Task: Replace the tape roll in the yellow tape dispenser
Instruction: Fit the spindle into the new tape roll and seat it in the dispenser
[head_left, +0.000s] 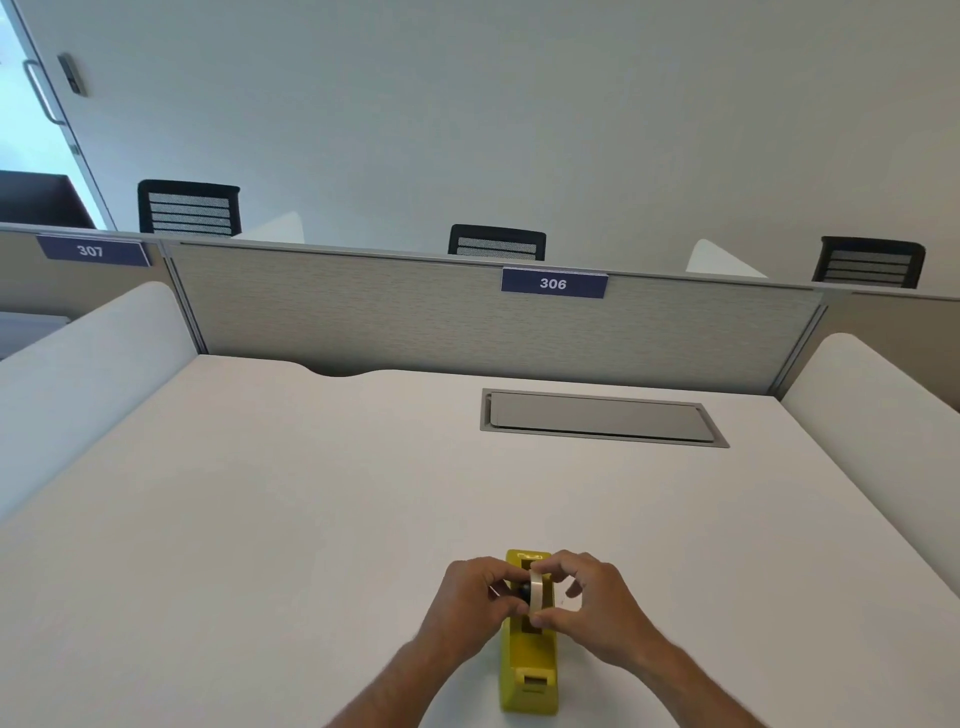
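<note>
A yellow tape dispenser (529, 660) stands on the white desk near its front edge, long axis pointing away from me. A pale tape roll (535, 591) sits upright just above the dispenser's slot, with a black hub (523, 591) showing on its left side. My left hand (475, 605) pinches the hub side of the roll with thumb and fingers. My right hand (592, 605) holds the roll's right side between thumb and forefinger. Both hands hide the middle of the dispenser.
The white desk (311, 519) has a grey cable hatch (597, 417) at the back right. A grey partition (415, 312) labelled 306 closes the far side, with white side dividers left and right. Black chairs stand beyond it.
</note>
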